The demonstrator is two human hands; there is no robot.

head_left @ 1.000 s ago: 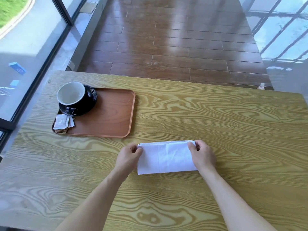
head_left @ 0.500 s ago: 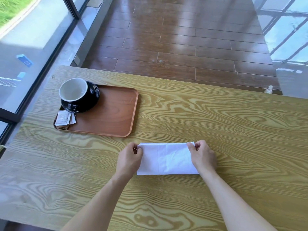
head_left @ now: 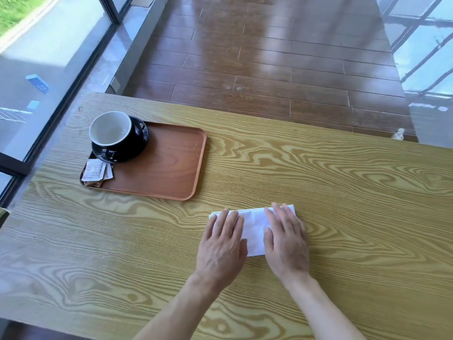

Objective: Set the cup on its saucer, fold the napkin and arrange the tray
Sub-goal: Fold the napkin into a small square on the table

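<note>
A white napkin (head_left: 253,227), folded into a strip, lies on the wooden table (head_left: 343,192) in front of me. My left hand (head_left: 221,246) lies flat, palm down, over its left part. My right hand (head_left: 286,239) lies flat over its right part. Both hands have their fingers stretched out and cover much of the cloth. A black cup with a white inside (head_left: 111,130) stands on a black saucer (head_left: 137,148) at the far left corner of a brown tray (head_left: 169,168). Small sugar packets (head_left: 95,171) lie on the tray's near left corner.
The tray sits at the table's far left, close to a glass wall (head_left: 36,69). Beyond the far table edge is a dark wooden floor (head_left: 269,57). A small pale object (head_left: 398,134) shows at the far right edge of the table.
Both hands let go of the napkin's far corners and now lie flat on top of it. The napkin lies where it did.
</note>
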